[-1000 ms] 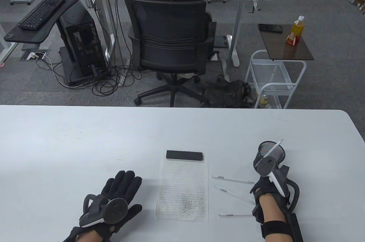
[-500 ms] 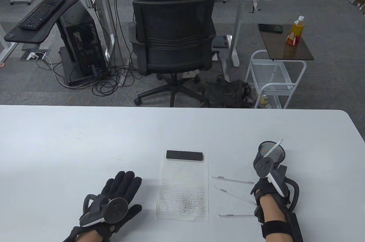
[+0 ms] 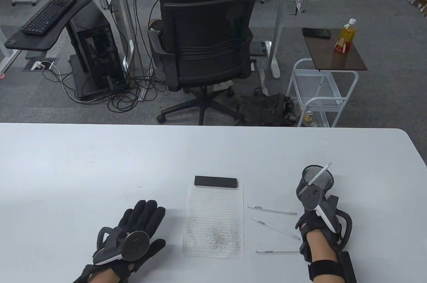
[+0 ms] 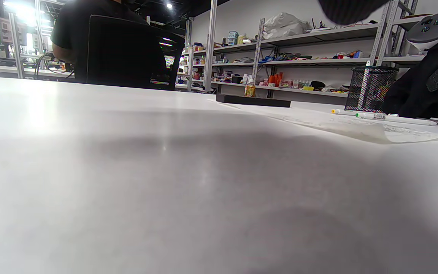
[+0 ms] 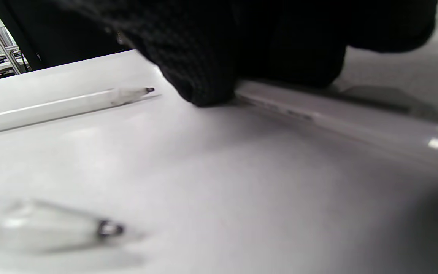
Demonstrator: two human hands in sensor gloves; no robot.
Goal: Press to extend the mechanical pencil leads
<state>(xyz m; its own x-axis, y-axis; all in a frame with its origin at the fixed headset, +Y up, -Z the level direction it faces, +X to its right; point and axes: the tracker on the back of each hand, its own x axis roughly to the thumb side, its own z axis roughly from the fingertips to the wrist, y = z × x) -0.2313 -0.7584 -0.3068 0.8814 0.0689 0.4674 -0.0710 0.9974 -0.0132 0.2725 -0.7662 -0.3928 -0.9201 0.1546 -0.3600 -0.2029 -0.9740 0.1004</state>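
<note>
— Pencils first: where are they?

— Three pencils [image 3: 272, 210] lie on the table [image 3: 100, 163] near its front edge, just right of the lined paper [image 3: 213, 221]. A fourth pencil [image 3: 319, 174] stands tilted in the mesh cup [image 3: 317, 178], nearer the right edge.

— And the right hand [image 3: 315, 221]?

— It sits over the right ends of the lying pencils, just in front of the cup. In the right wrist view a gloved fingertip [image 5: 203, 76] touches a white pencil [image 5: 356, 121] on the table; I cannot tell whether its grip has closed on it.

— The left hand [image 3: 133, 229]?

— Flat on the table left of the paper, fingers spread, holding nothing. A black bar [image 3: 216, 182] lies across the paper's far end.
</note>
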